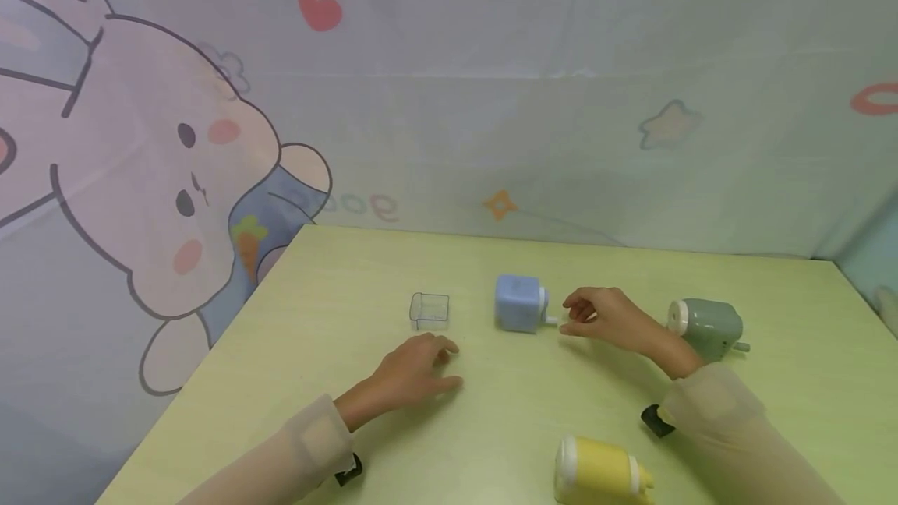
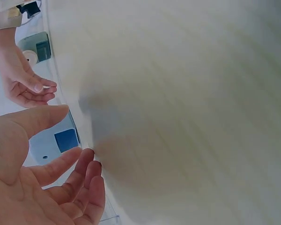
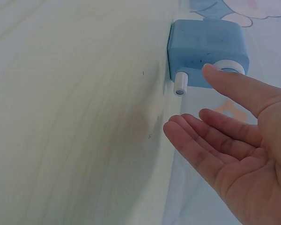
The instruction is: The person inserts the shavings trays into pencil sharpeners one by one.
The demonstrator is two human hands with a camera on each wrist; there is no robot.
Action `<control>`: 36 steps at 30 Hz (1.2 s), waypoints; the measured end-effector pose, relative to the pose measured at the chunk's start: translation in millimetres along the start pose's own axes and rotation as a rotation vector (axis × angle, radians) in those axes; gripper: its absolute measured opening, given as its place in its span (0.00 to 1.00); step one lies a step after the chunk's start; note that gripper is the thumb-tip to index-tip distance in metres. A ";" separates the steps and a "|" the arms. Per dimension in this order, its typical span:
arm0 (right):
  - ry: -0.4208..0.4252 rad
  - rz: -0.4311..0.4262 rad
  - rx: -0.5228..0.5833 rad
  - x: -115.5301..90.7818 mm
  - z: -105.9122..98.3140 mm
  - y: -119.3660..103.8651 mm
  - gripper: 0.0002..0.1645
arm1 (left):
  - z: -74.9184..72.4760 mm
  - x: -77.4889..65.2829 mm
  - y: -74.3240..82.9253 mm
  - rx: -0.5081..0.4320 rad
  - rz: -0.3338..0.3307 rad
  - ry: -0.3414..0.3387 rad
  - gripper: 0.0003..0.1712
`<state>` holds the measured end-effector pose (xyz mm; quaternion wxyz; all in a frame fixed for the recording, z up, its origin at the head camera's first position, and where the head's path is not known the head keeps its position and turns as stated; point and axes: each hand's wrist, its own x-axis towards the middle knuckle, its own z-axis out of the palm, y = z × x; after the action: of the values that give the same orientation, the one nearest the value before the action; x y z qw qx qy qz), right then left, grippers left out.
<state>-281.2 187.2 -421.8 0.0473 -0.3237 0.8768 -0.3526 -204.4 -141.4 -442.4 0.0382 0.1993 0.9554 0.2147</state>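
Note:
A blue hand-crank pencil sharpener [image 1: 517, 304] stands on the table in the head view, its white crank handle [image 3: 181, 84] toward my right hand. My right hand [image 1: 609, 319] is just to the right of that handle, fingers loosely bent, apart from it and holding nothing. A small clear plastic box [image 1: 429, 310] lies left of the sharpener. Nearer to me, my left hand [image 1: 414, 372] hovers with thumb and fingers spread and nothing between them. In the left wrist view, a dark square opening shows in the blue sharpener [image 2: 44, 145].
A green pencil sharpener [image 1: 712, 326] stands to the right, partly behind my right wrist. At the front, a yellow pencil sharpener [image 1: 599, 470] lies near the lower frame edge. Behind the pale yellow table [image 1: 393, 256] hangs a printed cloth [image 1: 449, 123] with a rabbit drawing.

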 end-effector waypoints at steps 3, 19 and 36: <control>0.012 -0.012 -0.008 3.0 1.4 0.0 0.25 | -0.4 -0.8 -2.5 -0.005 0.006 0.008 0.25; 0.035 -0.006 0.029 14.2 8.0 -2.2 0.35 | -9.9 -8.2 -17.4 -0.029 -0.044 0.047 0.19; 0.051 -0.011 0.076 21.1 12.9 -3.3 0.38 | -19.3 -4.5 -35.5 0.027 -0.199 0.168 0.13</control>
<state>-292.0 165.1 -426.2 0.0352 -0.3175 0.8619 -0.3938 -216.2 -180.2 -440.0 -0.0238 0.0852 0.9730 0.2131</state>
